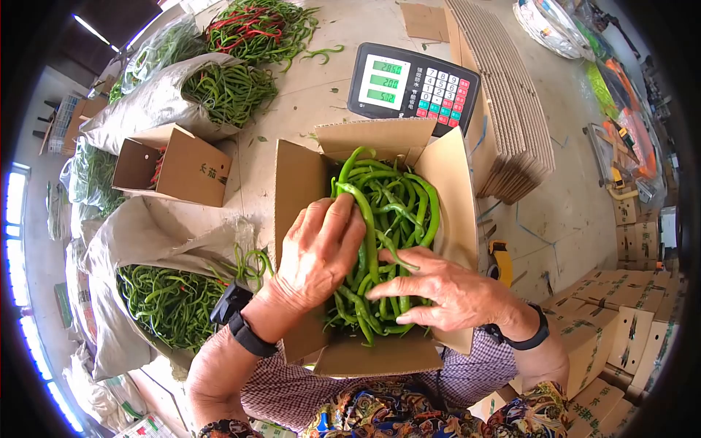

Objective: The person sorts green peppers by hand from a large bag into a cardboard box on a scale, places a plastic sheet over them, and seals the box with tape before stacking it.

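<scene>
An open cardboard box (298, 182) in front of me holds a heap of long green chili peppers (398, 212). My left hand (321, 252) reaches over the box's left side, its fingers curled and pressed together on long peppers along that wall; the fingertips are partly hidden. My right hand (449, 292) lies over the lower right of the heap, fingers spread and touching peppers. One curved pepper passes by its upper fingers. Dark bands circle both wrists.
A digital scale (412, 84) with lit readouts stands behind the box. Flattened cardboard (504, 95) is stacked to the right, packed cartons (584, 321) lower right. At left are an open sack of green peppers (171, 299), a small carton (193, 171) and a red-and-green pepper pile (255, 33).
</scene>
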The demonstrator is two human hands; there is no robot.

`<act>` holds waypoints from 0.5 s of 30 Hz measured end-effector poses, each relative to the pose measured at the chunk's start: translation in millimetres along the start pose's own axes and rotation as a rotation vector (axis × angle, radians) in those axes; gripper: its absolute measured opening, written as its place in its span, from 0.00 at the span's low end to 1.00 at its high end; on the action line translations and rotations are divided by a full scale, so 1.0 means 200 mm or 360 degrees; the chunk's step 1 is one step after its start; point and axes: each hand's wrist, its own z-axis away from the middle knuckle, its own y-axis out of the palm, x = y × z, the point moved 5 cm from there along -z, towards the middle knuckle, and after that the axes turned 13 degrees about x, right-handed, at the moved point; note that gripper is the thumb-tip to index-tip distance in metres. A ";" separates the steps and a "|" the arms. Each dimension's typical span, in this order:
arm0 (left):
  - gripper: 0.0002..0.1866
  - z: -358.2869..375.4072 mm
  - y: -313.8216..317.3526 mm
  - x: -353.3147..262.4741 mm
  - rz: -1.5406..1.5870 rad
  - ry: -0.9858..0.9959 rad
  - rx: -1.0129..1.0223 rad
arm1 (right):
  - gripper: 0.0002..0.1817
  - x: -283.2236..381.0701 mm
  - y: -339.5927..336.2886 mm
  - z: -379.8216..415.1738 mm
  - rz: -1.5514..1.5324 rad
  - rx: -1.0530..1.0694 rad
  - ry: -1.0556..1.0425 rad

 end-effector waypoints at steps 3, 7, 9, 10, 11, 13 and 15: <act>0.20 0.01 0.00 -0.01 0.0048 -0.0028 -0.0052 | 0.17 -0.05 -0.05 0.04 0.0144 -0.0278 0.0323; 0.16 0.04 0.07 -0.03 -0.0003 0.0056 -0.0118 | 0.08 0.03 -0.25 0.12 0.0152 -0.0512 0.0796; 0.14 0.02 0.04 -0.02 -0.0009 0.0075 -0.0167 | 0.09 0.07 -0.34 0.09 0.0077 -0.0759 0.0699; 0.13 0.01 0.04 -0.03 -0.0033 0.0071 -0.0173 | 0.10 0.09 -0.37 0.05 -0.0070 -0.0653 0.0918; 0.12 0.01 0.04 -0.04 -0.0058 0.0070 -0.0179 | 0.10 0.06 -0.36 0.00 -0.0076 -0.0645 0.0923; 0.12 0.01 0.04 -0.05 -0.0077 0.0083 -0.0152 | 0.10 0.01 -0.30 -0.12 0.0375 -0.0595 0.0703; 0.11 0.02 0.06 -0.03 -0.0062 0.0078 -0.0132 | 0.10 -0.12 -0.23 -0.20 -0.0290 -0.0364 0.0854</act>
